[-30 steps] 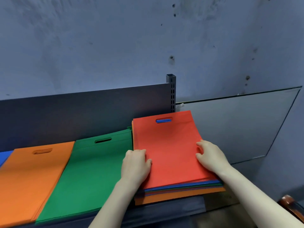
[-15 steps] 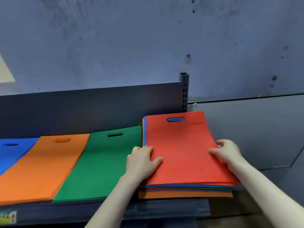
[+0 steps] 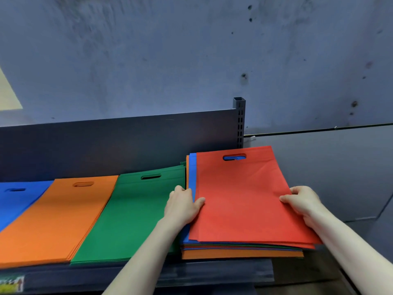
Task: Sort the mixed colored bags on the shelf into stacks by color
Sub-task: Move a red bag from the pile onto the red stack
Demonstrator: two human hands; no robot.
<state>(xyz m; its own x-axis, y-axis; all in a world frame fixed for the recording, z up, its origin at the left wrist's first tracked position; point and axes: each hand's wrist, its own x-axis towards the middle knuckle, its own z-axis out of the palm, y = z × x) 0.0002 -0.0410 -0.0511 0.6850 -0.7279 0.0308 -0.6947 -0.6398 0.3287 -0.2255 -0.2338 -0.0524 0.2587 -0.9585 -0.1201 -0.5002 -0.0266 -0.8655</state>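
Observation:
A red bag (image 3: 244, 199) with a cut-out handle lies on top of the mixed stack (image 3: 242, 251) at the shelf's right end. My left hand (image 3: 182, 206) grips its left edge with the thumb on top. My right hand (image 3: 302, 201) pinches its right edge. The bag sits shifted to the right, so a blue bag (image 3: 192, 173) and an orange edge show beneath it. To the left lie a green stack (image 3: 131, 216), an orange stack (image 3: 57, 218) and a blue stack (image 3: 14, 199).
The dark shelf (image 3: 191, 273) has a back panel (image 3: 106, 145) and a slotted upright post (image 3: 239, 122) behind the mixed stack. A grey board (image 3: 329, 167) leans against the stained wall on the right. A small label (image 3: 11, 284) sits on the shelf's front edge.
Both hands closed on the red bag's side edges and drew it to the right, uncovering the blue bag beneath. The view swung left, bringing the blue stack into sight.

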